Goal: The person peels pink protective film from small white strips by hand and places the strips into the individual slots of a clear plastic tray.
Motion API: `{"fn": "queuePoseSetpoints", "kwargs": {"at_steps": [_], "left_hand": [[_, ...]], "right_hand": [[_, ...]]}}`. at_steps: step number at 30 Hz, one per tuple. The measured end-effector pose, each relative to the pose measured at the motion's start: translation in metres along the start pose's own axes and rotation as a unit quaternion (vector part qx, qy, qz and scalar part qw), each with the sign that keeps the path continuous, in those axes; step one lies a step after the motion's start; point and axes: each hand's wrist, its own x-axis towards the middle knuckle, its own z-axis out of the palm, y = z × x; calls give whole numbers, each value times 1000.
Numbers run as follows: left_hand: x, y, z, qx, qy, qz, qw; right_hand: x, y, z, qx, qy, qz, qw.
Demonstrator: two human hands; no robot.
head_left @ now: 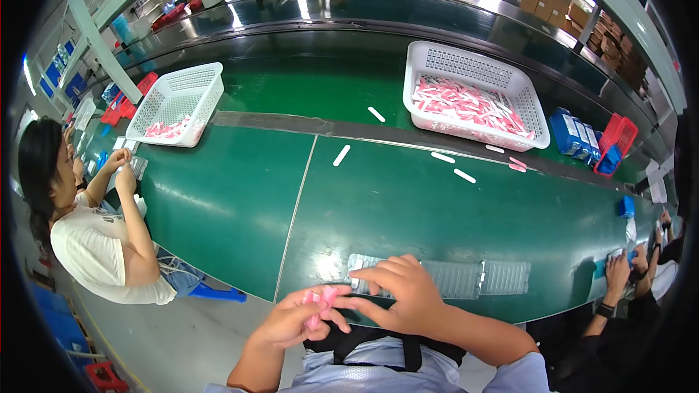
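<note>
My left hand [297, 318] is closed around several small pink strips [319, 306], just in front of the table's near edge. Immediately to its right, my right hand [400, 292] has its thumb and index finger apart, both pointing left; I see nothing gripped between them. The thumb's tip comes close to the left fingers, and I cannot tell whether they touch. Under and behind the right hand lies a row of clear ribbed plastic trays [455, 280] along the near edge. A small white piece shows at the left tray, by the right index fingertip.
On the green table [226, 196], a white basket [477, 131] holds many pink and white strips; another basket [175, 105] stands left. Loose white strips [341, 155] lie between. Blue packs [575, 135] and a red basket [617, 144] stand right. Co-workers sit on both sides.
</note>
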Motion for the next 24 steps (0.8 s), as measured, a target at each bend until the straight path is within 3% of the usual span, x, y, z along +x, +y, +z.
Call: {"fn": "queuePoseSetpoints", "kwargs": {"at_steps": [1, 3, 5, 7, 8, 12, 14, 15, 17, 20, 24], "left_hand": [[2, -2, -1, 33, -42, -37, 998], [5, 2, 24, 6, -59, -64, 996], [4, 6, 37, 104, -3, -45, 994], [-2, 7, 28, 73, -8, -33, 997], [-4, 7, 23, 72, 15, -23, 997], [-4, 6, 14, 64, 47, 4, 997], [0, 4, 16, 66, 55, 8, 996], [1, 3, 16, 55, 48, 5, 997], [3, 2, 18, 45, 40, 4, 998], [4, 2, 22, 35, 32, 8, 999], [3, 4, 31, 50, 80, 24, 995]], "right_hand": [[3, -3, -1, 70, 7, 37, 997], [3, 11, 3, 72, -19, 5, 997], [4, 16, 1, 76, -46, -30, 996], [9, 17, -8, 209, 41, 190, 958], [12, 25, -18, 217, -2, 240, 946], [22, 41, -28, 270, -116, 240, 925], [30, 41, -25, 141, -179, 145, 963], [31, 46, -20, 140, -178, 144, 963], [32, 56, -8, -28, -185, 31, 982], [30, 48, -3, -92, -129, 45, 986], [29, 41, -11, -79, -143, 78, 984]]}}
